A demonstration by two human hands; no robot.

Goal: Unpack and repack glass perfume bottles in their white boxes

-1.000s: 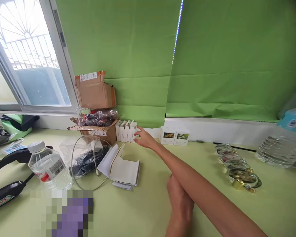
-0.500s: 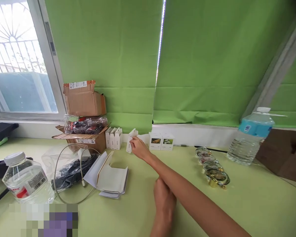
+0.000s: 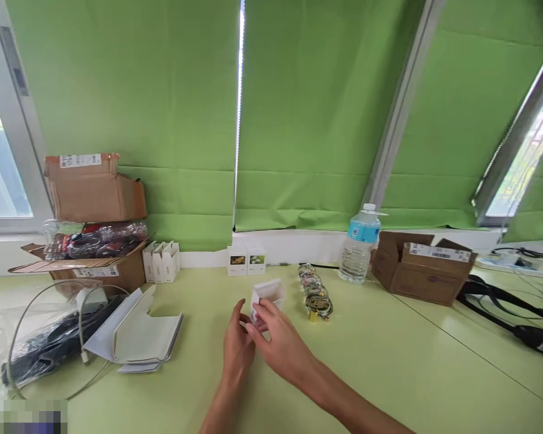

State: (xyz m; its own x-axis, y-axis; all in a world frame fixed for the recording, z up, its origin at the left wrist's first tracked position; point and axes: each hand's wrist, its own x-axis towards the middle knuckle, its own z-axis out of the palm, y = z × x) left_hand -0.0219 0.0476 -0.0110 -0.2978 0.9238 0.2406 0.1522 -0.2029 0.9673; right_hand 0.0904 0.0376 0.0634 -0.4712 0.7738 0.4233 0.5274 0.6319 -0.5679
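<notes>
White carton (image 3: 268, 291), one: held just above the bench (image 3: 371, 367), clamped between the thumb and fingers of the right hand (image 3: 284, 342), at the fingertips and on their far side; its outline partly blurred. Left hand (image 3: 239, 342), one: just beside the carton's near left corner, fingers curved, the thumb close to the right hand's fingertips; whether its fingers are pinched together or touch the carton, cannot tell. Photo-printed boxes (image 3: 247, 261), white, two: upright side by side, beyond both hands. Coiled bands (image 3: 315, 292), a row: beyond the right hand and to its right, near the carton but apart from it. Water bottle (image 3: 361, 247), clear, blue label: upright, farther right of the right hand. Brown box (image 3: 423, 271), one: just right of that bottle. Narrow white boxes (image 3: 161, 263), three: upright in a row, beyond the left hand and to its left. Folded papers (image 3: 147, 334), white and cream: left of the left hand. Grey cable (image 3: 80, 319), looped: farther left. Cardboard boxes (image 3: 90, 199), two, plastic-wrapped items between: beyond the cable, far left of the left hand.
</notes>
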